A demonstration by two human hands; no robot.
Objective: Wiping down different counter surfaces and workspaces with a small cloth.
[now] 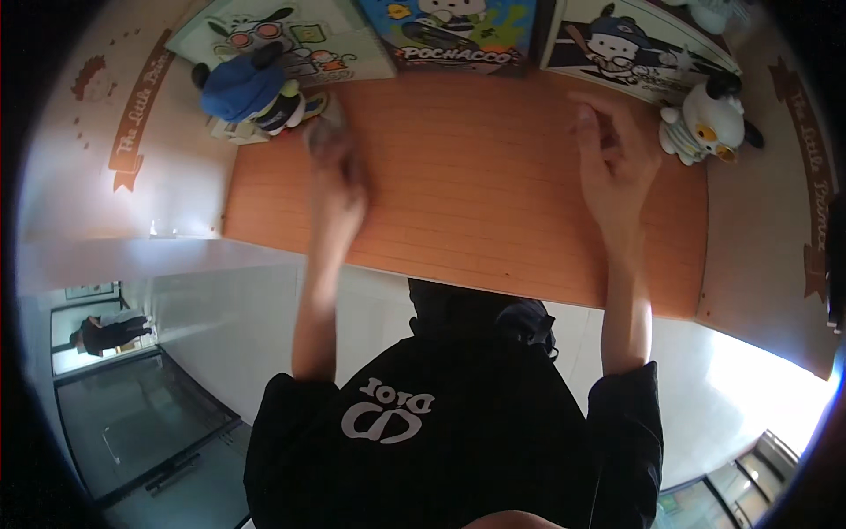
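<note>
My left hand (335, 163) is over the left part of the wooden desktop, close to a figurine (256, 93) with a blue cap and dark ears. Motion smears its fingers, so whether they hold anything does not show. On the right, my right hand (615, 150) hovers over the wood with its fingers loosely curled and the thumb apart, and nothing shows in it. Beside it, apart from the fingers, sits a white figurine (709, 123) with black ears and yellow glasses.
Three cartoon pictures line the back: a pale one (352, 57), a blue one (449, 31) and a framed one (639, 53). White side panels (189, 176) close in the wooden desktop (467, 176). Far off at the left stands another person (110, 333) in dark clothes.
</note>
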